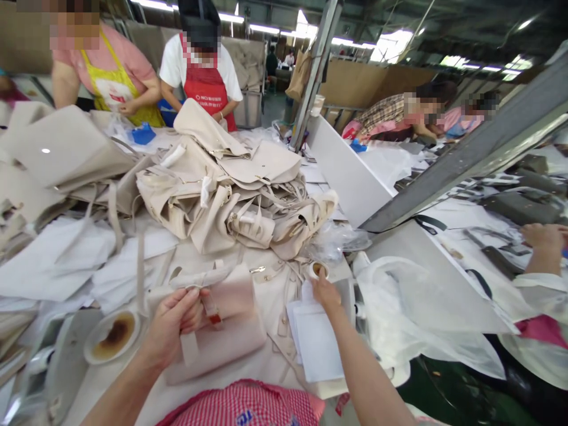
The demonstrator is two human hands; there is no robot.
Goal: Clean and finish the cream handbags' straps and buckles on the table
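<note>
My left hand is closed, thumb and fingers pinching a pale strap of a beige handbag that lies in front of me. Clear film wraps the strap above the hand, a strap end hangs below it, and a small orange-red piece shows beside the fingers. At a small round cup with brown stuff inside, my right hand has its fingertips at the rim. Its fingers look pressed together, and whatever they hold is hidden. White cards lie below that hand.
A heap of beige bags rises ahead. White sheets and a brown-stained dish are at left. Plastic film, a white divider and a slanted metal post stand at right. Co-workers work beyond; another's hand is at right.
</note>
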